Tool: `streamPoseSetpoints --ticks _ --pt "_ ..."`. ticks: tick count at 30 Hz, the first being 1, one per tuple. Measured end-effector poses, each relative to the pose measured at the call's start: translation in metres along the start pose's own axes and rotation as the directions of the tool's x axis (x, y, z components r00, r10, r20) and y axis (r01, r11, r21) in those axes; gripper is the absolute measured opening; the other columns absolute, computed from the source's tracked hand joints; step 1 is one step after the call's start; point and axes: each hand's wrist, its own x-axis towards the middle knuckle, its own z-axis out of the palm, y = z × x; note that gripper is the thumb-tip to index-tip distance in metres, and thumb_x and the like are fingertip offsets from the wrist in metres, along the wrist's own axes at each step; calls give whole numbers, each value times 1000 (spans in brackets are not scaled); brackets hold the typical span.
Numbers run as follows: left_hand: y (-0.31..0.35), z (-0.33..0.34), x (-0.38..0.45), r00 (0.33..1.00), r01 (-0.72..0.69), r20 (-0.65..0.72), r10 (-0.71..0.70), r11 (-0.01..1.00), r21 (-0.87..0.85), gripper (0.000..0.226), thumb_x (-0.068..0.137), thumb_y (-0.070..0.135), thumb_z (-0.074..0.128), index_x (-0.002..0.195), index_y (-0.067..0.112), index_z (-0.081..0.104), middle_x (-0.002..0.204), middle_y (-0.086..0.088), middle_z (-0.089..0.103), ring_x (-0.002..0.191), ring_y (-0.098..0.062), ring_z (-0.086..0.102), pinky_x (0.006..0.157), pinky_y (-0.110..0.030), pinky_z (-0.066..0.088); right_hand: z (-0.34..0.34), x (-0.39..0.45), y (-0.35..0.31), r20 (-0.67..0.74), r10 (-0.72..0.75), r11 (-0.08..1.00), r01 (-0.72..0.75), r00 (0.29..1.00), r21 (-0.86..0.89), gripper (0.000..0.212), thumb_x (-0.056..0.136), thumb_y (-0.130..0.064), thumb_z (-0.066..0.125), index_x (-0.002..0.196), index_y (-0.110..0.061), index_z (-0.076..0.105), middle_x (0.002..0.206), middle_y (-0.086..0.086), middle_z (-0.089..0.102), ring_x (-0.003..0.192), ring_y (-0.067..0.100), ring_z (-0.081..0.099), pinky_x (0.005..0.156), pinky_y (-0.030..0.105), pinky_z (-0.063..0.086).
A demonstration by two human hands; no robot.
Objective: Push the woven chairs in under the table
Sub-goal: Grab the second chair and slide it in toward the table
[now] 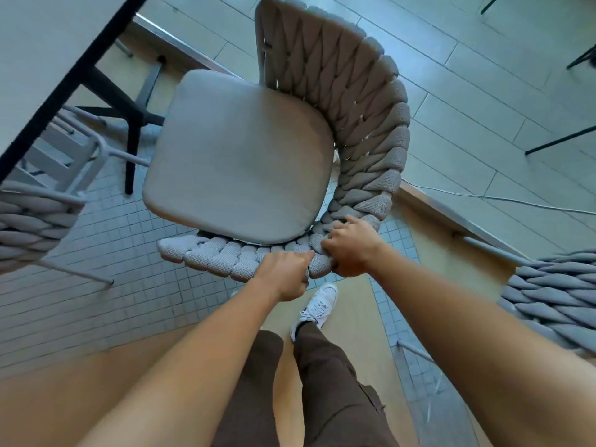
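On the tiled floor [122, 227] just right of the worktop [42, 50] stands the woven chair [364, 124], its seat clear of the top's edge; we hold its braided back with our left hand [283, 274] and right hand [350, 246], both closed round it.

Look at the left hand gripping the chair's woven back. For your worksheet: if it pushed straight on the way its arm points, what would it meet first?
The left hand would probably meet the seat cushion first, just past the woven back. The table lies beyond; depth is unclear.
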Motion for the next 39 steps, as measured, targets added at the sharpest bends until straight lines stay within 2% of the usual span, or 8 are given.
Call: streamPoseSetpoints --ticks 7,13,18,24,29,33,36,39 --pt "-6 2 1 998 -54 -20 55 998 45 59 84 32 57 141 20 43 111 -6 70 99 -31 66 71 -36 48 -4 5 -2 45 -27 999 28 999 -20 28 82 -38 48 97 -25 67 98 1 70 88 26 65 83 39 48" --pt "-20 -2 -5 997 -71 -5 71 996 48 57 87 35 58 141 20 45 113 -6 70 100 -30 66 68 -34 43 -11 13 -11 35 -12 1000 12 999 6 28 81 -38 48 97 -26 67 98 -1 71 86 26 67 83 39 49" --pt "-62 -10 -10 994 -105 33 103 991 85 68 87 38 56 151 28 34 120 -5 68 103 -32 64 78 -38 51 -25 38 -31 -1 44 998 -44 999 54 31 82 -44 50 100 -27 68 99 -1 70 89 25 65 83 38 44" --pt "-121 -30 -20 987 -157 50 153 982 105 60 82 39 61 140 38 43 102 0 70 88 -28 66 63 -32 44 -50 73 -58 -67 101 989 -93 993 115 28 84 -50 53 96 -28 67 98 1 69 91 26 65 74 38 36" --pt "-145 -34 -28 991 -128 50 123 985 114 64 81 37 60 142 41 42 104 0 70 94 -28 65 66 -32 42 -60 88 -60 -79 22 988 -10 997 152 40 82 -57 55 107 -28 67 107 2 70 95 28 67 71 35 43" --pt "-137 -35 -28 998 -63 25 61 992 111 60 78 43 60 137 42 46 109 3 71 99 -26 66 72 -33 47 -59 75 -21 -103 -86 994 93 991 65 52 82 -66 57 115 -25 60 110 -3 69 97 24 67 80 38 53" --pt "-119 -29 -30 989 65 -131 -62 998 23 70 73 69 54 135 37 49 122 6 69 106 -24 66 77 -35 50 -59 67 18 -130 -184 981 173 974 -93 55 85 -67 48 119 -24 59 119 -3 66 112 21 62 100 41 43" --pt "-75 -25 -13 959 156 -221 -178 981 -113 84 73 80 52 140 30 46 135 8 61 111 -22 64 79 -37 52 -64 66 57 -109 -244 960 224 964 -168 65 83 -74 47 126 -26 59 127 -3 64 121 20 58 106 42 37"
